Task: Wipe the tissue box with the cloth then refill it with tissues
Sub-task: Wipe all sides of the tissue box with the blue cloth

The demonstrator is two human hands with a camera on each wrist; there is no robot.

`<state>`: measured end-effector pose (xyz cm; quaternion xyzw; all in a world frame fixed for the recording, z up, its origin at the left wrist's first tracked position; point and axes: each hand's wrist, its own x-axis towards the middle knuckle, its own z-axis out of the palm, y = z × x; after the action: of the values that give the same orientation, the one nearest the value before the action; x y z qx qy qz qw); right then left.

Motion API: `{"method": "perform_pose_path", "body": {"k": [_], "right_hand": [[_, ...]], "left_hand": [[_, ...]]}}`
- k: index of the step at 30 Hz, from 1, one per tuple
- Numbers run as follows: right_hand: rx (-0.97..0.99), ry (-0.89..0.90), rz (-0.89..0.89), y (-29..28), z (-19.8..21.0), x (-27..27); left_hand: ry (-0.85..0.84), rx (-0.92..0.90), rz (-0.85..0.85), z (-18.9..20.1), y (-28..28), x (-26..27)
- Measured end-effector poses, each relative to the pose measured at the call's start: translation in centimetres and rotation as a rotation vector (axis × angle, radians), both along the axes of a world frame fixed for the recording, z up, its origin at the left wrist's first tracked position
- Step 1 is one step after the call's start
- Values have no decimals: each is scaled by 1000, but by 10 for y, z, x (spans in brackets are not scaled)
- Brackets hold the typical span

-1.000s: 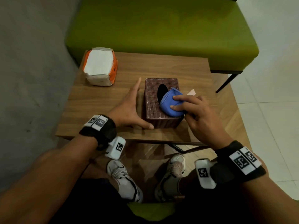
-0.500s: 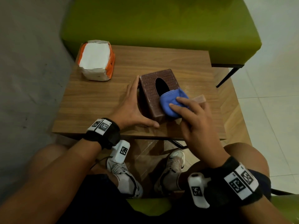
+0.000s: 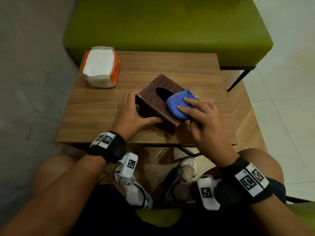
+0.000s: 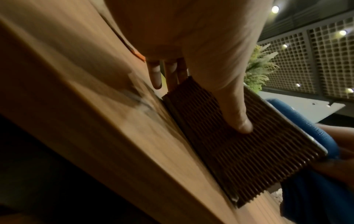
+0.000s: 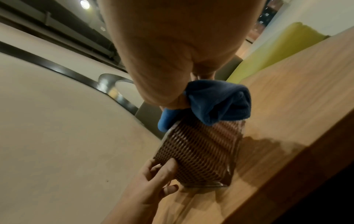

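A brown woven tissue box (image 3: 154, 97) (image 4: 214, 136) (image 5: 201, 153) stands turned at an angle on the wooden table (image 3: 105, 106), its oval slot dark. My left hand (image 3: 134, 114) grips the box's near left corner, thumb (image 4: 237, 115) on the near side and fingers round the left end. My right hand (image 3: 199, 116) grips a bunched blue cloth (image 3: 179, 104) (image 5: 216, 100) (image 4: 314, 136) and presses it on the box's right top edge, thumb under the cloth at the side. A white tissue pack in an orange wrapper (image 3: 100, 65) lies at the table's far left corner.
A green upholstered bench (image 3: 170, 26) runs behind the table, with a black leg (image 3: 238, 79) at the right. A grey wall is at the left. My knees and shoes (image 3: 134, 189) sit under the table's near edge. A small pale card (image 3: 208, 101) lies right of the box.
The box has been rotated clockwise to a sharper angle. My left hand has closed round its corner instead of lying flat beside it. The cloth stays on the box's right top.
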<state>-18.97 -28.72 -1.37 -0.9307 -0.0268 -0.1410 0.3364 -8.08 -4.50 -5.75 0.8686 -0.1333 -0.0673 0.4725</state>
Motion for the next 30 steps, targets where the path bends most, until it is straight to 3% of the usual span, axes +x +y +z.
{"method": "perform_pose_path", "body": {"k": [3, 6, 10, 17, 21, 26, 30], "right_hand": [[30, 5, -34, 4, 1, -6], [40, 23, 57, 12, -2, -16], [176, 3, 4, 6, -4, -15], [79, 41, 127, -3, -1, -17], [1, 82, 218, -14, 6, -13], [-18, 60, -20, -9, 6, -8], [-103, 62, 65, 11, 3, -26]], "left_hand": [[-5, 6, -28, -2, -1, 4], [62, -30, -49, -9, 0, 4], [89, -46, -112, -8, 0, 1], [287, -231, 11, 24, 0, 20], [309, -169, 81, 34, -17, 43], [414, -190, 116, 37, -25, 50], [444, -205, 136, 37, -27, 49]]}}
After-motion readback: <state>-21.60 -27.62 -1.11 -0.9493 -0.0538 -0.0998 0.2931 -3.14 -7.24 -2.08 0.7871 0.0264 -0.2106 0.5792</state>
